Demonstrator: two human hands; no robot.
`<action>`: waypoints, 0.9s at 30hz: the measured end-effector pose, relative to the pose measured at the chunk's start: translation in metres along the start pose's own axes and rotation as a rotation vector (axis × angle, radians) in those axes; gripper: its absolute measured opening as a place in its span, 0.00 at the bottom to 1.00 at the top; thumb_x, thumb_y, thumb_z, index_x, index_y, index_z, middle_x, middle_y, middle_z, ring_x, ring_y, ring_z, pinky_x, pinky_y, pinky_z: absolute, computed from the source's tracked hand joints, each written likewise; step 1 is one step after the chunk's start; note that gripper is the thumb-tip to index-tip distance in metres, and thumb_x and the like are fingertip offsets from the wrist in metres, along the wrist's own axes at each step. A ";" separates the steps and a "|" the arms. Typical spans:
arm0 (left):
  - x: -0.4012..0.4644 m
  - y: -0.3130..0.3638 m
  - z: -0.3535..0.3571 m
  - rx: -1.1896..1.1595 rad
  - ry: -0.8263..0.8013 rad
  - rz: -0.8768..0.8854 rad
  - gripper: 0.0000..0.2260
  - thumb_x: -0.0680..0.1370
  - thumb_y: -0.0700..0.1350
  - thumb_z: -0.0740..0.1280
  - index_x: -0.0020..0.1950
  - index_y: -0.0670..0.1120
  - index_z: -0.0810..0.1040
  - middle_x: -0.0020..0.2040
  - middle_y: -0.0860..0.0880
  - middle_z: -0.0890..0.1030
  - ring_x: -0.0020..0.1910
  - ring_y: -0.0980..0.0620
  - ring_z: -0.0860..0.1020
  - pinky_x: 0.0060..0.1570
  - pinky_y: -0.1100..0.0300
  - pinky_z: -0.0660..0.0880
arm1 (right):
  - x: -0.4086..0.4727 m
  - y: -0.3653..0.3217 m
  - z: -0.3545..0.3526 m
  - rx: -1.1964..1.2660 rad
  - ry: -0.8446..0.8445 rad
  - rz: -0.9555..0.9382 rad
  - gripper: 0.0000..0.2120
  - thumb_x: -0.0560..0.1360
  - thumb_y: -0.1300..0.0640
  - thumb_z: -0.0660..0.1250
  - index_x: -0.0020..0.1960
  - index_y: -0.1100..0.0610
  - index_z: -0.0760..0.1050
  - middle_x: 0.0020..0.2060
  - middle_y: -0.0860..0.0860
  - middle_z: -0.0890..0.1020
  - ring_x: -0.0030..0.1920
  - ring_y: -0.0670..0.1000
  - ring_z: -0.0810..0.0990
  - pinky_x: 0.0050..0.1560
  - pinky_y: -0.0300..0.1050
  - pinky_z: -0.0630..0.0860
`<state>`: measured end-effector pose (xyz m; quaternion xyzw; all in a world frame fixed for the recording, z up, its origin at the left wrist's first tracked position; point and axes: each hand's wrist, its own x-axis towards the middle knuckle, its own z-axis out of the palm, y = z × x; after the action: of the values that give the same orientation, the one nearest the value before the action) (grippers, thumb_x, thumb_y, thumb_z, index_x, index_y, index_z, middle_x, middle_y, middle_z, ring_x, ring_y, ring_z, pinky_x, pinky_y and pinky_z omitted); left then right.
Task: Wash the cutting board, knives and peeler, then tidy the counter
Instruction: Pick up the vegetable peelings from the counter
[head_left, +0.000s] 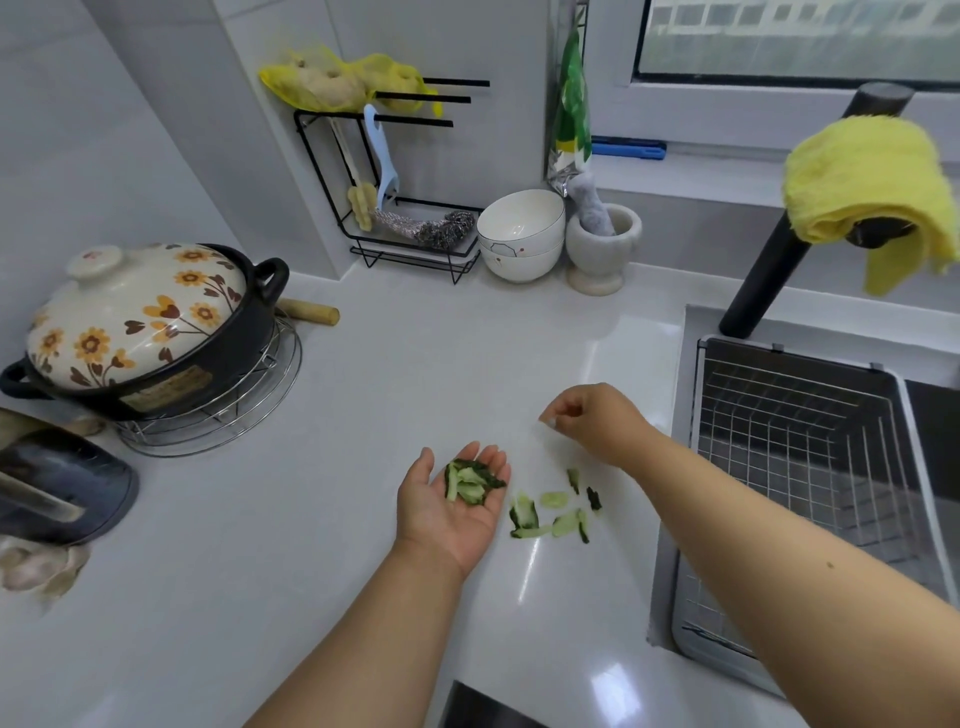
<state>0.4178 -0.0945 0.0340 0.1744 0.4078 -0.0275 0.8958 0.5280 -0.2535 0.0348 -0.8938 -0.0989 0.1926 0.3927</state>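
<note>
Left hand flat, cupping peels (more on counter); right hand pinching, contents unclear.

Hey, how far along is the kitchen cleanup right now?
Washing looks finished: no cutting board, knives or peeler show on the white counter. In hand: the left hand, palm up, cups green cucumber peel scraps; the right hand pinches at the counter. Left: the loose green peelings beside the palm.
</note>
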 end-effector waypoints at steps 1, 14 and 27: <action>0.000 0.001 -0.002 -0.003 0.004 0.005 0.22 0.81 0.54 0.59 0.54 0.34 0.77 0.47 0.36 0.81 0.50 0.39 0.80 0.56 0.48 0.76 | 0.001 0.005 0.000 -0.037 0.003 0.037 0.05 0.77 0.58 0.67 0.46 0.54 0.81 0.45 0.47 0.82 0.48 0.50 0.80 0.49 0.42 0.75; -0.003 -0.008 -0.002 0.030 0.028 -0.008 0.22 0.81 0.54 0.59 0.52 0.34 0.78 0.47 0.37 0.81 0.46 0.40 0.80 0.56 0.48 0.76 | -0.022 0.013 -0.007 -0.504 -0.242 -0.041 0.06 0.71 0.62 0.71 0.45 0.53 0.79 0.37 0.44 0.76 0.41 0.47 0.75 0.34 0.32 0.68; -0.013 -0.028 0.013 0.105 -0.042 -0.105 0.20 0.82 0.51 0.59 0.56 0.34 0.76 0.49 0.35 0.82 0.52 0.38 0.79 0.57 0.46 0.76 | -0.039 -0.023 -0.010 -0.199 -0.198 -0.284 0.06 0.77 0.56 0.68 0.50 0.52 0.83 0.43 0.44 0.80 0.45 0.45 0.78 0.49 0.39 0.75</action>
<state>0.4132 -0.1262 0.0432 0.1989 0.3954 -0.0997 0.8912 0.4963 -0.2575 0.0691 -0.8819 -0.2809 0.2116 0.3138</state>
